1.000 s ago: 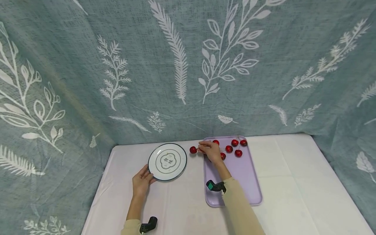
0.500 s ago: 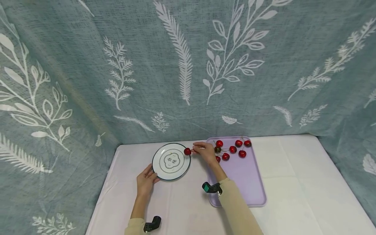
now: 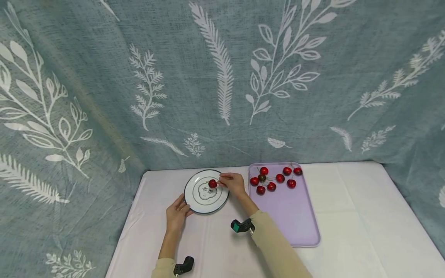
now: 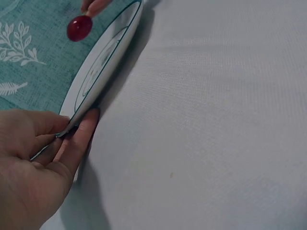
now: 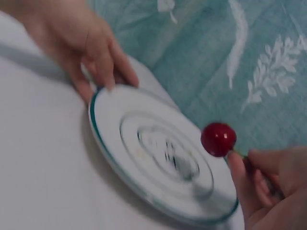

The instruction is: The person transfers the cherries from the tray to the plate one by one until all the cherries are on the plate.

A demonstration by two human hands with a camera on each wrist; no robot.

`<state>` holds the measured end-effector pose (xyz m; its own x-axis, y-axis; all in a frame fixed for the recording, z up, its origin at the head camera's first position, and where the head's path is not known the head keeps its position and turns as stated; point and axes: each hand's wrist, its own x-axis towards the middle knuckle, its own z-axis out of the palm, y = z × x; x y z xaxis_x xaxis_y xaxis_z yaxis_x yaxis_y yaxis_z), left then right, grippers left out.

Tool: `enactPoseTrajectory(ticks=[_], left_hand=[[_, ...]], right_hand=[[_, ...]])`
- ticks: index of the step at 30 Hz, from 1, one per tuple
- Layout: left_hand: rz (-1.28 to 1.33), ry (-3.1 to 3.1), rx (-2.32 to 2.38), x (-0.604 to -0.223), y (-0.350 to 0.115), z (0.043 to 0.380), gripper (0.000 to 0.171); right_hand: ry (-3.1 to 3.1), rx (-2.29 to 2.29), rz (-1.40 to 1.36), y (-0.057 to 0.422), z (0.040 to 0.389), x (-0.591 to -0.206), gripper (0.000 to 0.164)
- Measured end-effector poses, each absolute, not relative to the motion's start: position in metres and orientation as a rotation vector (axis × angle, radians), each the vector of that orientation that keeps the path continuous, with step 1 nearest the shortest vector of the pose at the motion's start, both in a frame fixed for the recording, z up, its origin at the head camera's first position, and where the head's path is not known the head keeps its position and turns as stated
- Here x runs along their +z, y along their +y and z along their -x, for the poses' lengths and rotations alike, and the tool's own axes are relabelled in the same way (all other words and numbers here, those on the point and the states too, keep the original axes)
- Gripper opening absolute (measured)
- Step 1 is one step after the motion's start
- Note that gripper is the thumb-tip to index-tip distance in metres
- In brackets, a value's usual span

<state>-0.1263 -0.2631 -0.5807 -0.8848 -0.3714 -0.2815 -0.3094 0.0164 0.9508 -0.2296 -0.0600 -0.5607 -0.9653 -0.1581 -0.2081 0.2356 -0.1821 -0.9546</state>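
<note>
My left hand (image 3: pixel 176 216) grips the near-left rim of a white plate (image 3: pixel 194 199) with a dark blue-green edge. In the left wrist view the thumb and fingers (image 4: pixel 79 139) pinch that rim from both sides. Over the plate, my right hand (image 3: pixel 234 184) pinches a red cherry (image 3: pixel 212 183) by its stem between thumb and fingertips. The right wrist view has the cherry (image 5: pixel 218 139) hanging clear of the plate's surface (image 5: pixel 144 153), with a shadow below it. Several more cherries (image 3: pixel 280 178) with stems lie in the back part of a lilac tray (image 3: pixel 295 220).
The tray stands right of the plate on a white tablecloth (image 3: pixel 351 216). A green-grey curtain (image 3: pixel 174 77) with white leaf prints hangs behind the table. Each wrist wears a black camera mount (image 3: pixel 184 265).
My right hand has carried the cherry left, from beside the tray to above the plate. The left hand keeps holding the plate rim. The head view has shifted slightly.
</note>
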Motion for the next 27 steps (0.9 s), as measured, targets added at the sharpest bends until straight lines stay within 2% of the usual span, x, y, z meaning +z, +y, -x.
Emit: enactPoseTrajectory(ticks=[7, 14, 27], left_hand=[[-0.733, -2.216, -2.006, -0.579, -0.269, 0.127, 0.058], [-0.732, -2.168, -2.040, -0.579, -0.260, 0.130, 0.058], [-0.753, -2.150, -2.036, -0.581, -0.263, 0.125, 0.058]], right_hand=[[1.751, -2.234, -0.191, -0.088, 0.226, -0.554, 0.023], [1.721, -2.197, -0.318, -0.092, 0.226, -0.562, 0.024], [1.863, -2.128, -0.216, -0.117, 0.221, -0.566, 0.019]])
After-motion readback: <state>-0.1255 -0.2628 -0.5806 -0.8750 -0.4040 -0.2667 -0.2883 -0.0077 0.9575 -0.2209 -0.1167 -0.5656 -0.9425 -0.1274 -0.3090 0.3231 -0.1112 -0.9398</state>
